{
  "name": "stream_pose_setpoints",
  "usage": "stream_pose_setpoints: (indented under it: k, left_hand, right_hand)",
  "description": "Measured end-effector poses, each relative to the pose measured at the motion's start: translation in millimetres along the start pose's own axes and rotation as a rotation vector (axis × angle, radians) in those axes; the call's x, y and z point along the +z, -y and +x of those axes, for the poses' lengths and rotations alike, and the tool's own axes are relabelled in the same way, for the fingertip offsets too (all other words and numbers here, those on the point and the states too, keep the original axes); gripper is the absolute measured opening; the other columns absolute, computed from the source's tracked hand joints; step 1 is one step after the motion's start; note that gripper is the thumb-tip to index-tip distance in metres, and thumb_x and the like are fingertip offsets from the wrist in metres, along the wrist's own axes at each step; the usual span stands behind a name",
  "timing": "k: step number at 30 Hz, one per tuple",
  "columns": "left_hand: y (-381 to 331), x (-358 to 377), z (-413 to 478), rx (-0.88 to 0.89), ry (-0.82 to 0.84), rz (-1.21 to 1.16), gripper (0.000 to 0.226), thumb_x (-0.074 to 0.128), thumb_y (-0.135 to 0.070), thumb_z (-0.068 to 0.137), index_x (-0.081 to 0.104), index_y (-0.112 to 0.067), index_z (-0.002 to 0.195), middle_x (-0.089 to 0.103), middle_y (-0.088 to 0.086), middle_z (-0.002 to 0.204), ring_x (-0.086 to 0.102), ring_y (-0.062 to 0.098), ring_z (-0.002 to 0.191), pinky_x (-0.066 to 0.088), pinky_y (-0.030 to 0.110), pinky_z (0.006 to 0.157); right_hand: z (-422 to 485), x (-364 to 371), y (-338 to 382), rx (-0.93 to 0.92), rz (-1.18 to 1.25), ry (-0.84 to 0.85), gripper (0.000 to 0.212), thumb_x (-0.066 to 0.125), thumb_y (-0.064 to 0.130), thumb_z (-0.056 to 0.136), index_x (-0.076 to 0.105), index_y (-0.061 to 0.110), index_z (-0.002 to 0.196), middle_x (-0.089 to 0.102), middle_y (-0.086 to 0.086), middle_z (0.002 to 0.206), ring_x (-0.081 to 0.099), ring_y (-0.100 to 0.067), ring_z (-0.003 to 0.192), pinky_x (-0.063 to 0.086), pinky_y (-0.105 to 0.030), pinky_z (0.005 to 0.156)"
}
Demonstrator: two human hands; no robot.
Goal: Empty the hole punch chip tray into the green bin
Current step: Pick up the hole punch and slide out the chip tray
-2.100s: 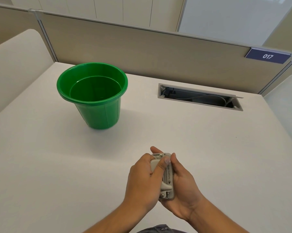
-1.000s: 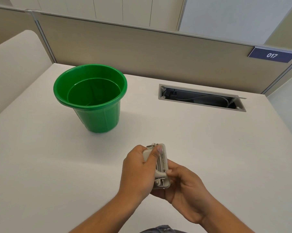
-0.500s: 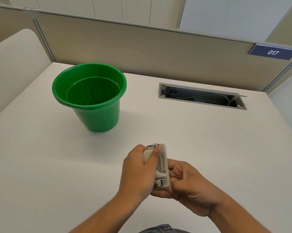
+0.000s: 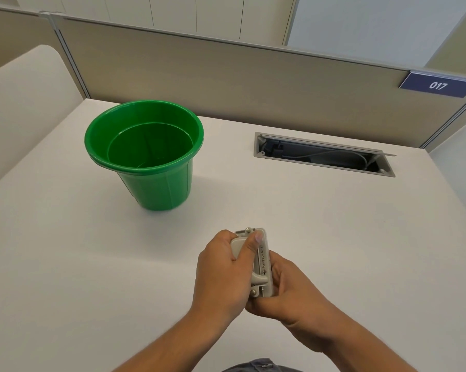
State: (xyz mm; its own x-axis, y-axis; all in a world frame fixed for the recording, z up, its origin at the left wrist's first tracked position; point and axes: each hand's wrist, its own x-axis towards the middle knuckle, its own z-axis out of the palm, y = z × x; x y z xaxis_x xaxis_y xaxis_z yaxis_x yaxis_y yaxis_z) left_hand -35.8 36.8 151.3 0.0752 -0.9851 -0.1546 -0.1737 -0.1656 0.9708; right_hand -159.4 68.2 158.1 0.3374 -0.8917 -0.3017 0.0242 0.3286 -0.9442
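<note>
A small grey hole punch [image 4: 264, 264] is held on its side above the white desk [image 4: 65, 264], near its front middle. My left hand [image 4: 223, 272] wraps its left side, thumb lying over the lever. My right hand [image 4: 293, 291] cups the right side and underside, fingers curled at the base; the chip tray itself is hidden by my fingers. The green bin [image 4: 156, 183] stands upright on the desk, far left of my hands, its mouth open and well apart from the punch.
A recessed cable slot [image 4: 323, 154] with wires lies in the desk at the back right. A beige partition [image 4: 226, 76] with a blue "017" plate [image 4: 438, 85] runs behind. A pale side panel [image 4: 20, 103] rises at the left.
Over two seconds both hands carried the punch a little left. My right hand slid from cupping it lengthwise to gripping lower at its near end. The bin has not moved.
</note>
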Motion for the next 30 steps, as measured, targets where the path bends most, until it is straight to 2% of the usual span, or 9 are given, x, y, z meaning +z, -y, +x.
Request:
stream_pose_setpoints:
  k: [2, 4, 10, 16, 19, 21, 24, 27, 30]
  left_hand:
    - [0.6, 1.4, -0.8, 0.001, -0.009, 0.005, 0.033, 0.063, -0.057, 0.083, 0.065, -0.024, 0.079, 0.070, -0.005, 0.067, 0.067, 0.003, 0.059, 0.047, 0.012, 0.048]
    - [0.8, 1.8, -0.8, -0.001, -0.013, 0.007, 0.034, 0.062, -0.057, 0.083, 0.064, -0.024, 0.078, 0.071, -0.005, 0.067, 0.067, 0.004, 0.059, 0.049, 0.015, 0.050]
    - [-1.2, 1.3, 0.3, -0.002, -0.023, -0.002, 0.034, 0.064, -0.057, 0.082, 0.064, -0.023, 0.077, 0.071, -0.008, 0.064, 0.067, 0.002, 0.057, 0.045, 0.011, 0.046]
    - [-3.4, 0.9, 1.0, 0.006, -0.022, -0.014, 0.031, 0.064, -0.055, 0.083, 0.064, -0.025, 0.077, 0.070, -0.012, 0.065, 0.067, 0.001, 0.057, 0.045, 0.011, 0.045]
    - [-3.9, 1.1, 1.1, 0.009, -0.023, -0.018, 0.031, 0.064, -0.054, 0.084, 0.063, -0.024, 0.076, 0.069, -0.009, 0.063, 0.066, 0.001, 0.056, 0.045, 0.011, 0.045]
    - [-4.5, 1.2, 0.9, 0.010, -0.021, -0.019, 0.030, 0.064, -0.053, 0.084, 0.063, -0.024, 0.076, 0.069, -0.008, 0.063, 0.065, 0.001, 0.056, 0.044, 0.010, 0.045]
    - [-4.4, 0.6, 0.2, 0.009, -0.018, -0.017, 0.031, 0.063, -0.054, 0.084, 0.064, -0.024, 0.078, 0.069, -0.008, 0.064, 0.066, 0.001, 0.057, 0.045, 0.011, 0.045]
    - [-5.4, -0.3, -0.9, 0.004, -0.014, -0.016, 0.032, 0.063, -0.055, 0.083, 0.064, -0.023, 0.078, 0.070, -0.008, 0.065, 0.067, 0.002, 0.058, 0.046, 0.011, 0.046]
    - [-6.4, 0.9, -1.1, 0.020, -0.008, 0.009, 0.033, 0.064, -0.056, 0.082, 0.063, -0.023, 0.076, 0.070, -0.017, 0.069, 0.065, 0.003, 0.056, 0.046, 0.012, 0.046]
  right_hand:
    - [1.7, 5.9, -4.5, -0.032, -0.102, -0.125, 0.048, 0.069, -0.005, 0.073, 0.063, 0.022, 0.113, 0.075, -0.008, 0.098, 0.068, -0.018, 0.087, 0.057, -0.037, 0.078]
    - [2.5, 8.9, -6.4, -0.057, -0.139, -0.170, 0.046, 0.068, 0.000, 0.069, 0.064, 0.026, 0.106, 0.075, 0.000, 0.089, 0.067, -0.014, 0.080, 0.056, -0.031, 0.069]
    - [2.3, 6.0, -6.5, -0.090, -0.181, -0.163, 0.044, 0.065, -0.002, 0.069, 0.058, 0.017, 0.108, 0.070, 0.000, 0.085, 0.062, -0.013, 0.074, 0.051, -0.030, 0.064]
    - [2.0, 4.3, -5.7, -0.087, -0.186, -0.156, 0.045, 0.064, -0.009, 0.077, 0.057, 0.015, 0.114, 0.070, -0.017, 0.104, 0.064, -0.022, 0.088, 0.053, -0.046, 0.076]
    - [2.2, 3.4, -7.9, -0.076, -0.172, -0.140, 0.047, 0.063, -0.010, 0.078, 0.057, 0.016, 0.116, 0.070, -0.018, 0.107, 0.066, -0.028, 0.092, 0.054, -0.058, 0.083]
    - [1.7, 2.5, -8.6, -0.079, -0.158, -0.130, 0.048, 0.063, -0.011, 0.079, 0.057, 0.016, 0.118, 0.070, -0.017, 0.110, 0.066, -0.036, 0.100, 0.052, -0.060, 0.090]
    - [2.9, 0.7, -10.5, -0.064, -0.118, -0.103, 0.052, 0.061, -0.015, 0.079, 0.057, 0.015, 0.121, 0.071, -0.015, 0.112, 0.068, -0.029, 0.101, 0.056, -0.053, 0.091]
    - [2.8, -2.4, -9.8, -0.013, -0.049, -0.039, 0.060, 0.055, -0.020, 0.080, 0.056, 0.017, 0.127, 0.073, -0.007, 0.114, 0.068, -0.019, 0.105, 0.057, -0.032, 0.085]
    - [-1.4, -8.4, -5.7, 0.024, 0.141, 0.113, 0.069, 0.043, -0.023, 0.082, 0.047, 0.014, 0.140, 0.066, -0.010, 0.124, 0.062, -0.024, 0.113, 0.051, -0.037, 0.098]
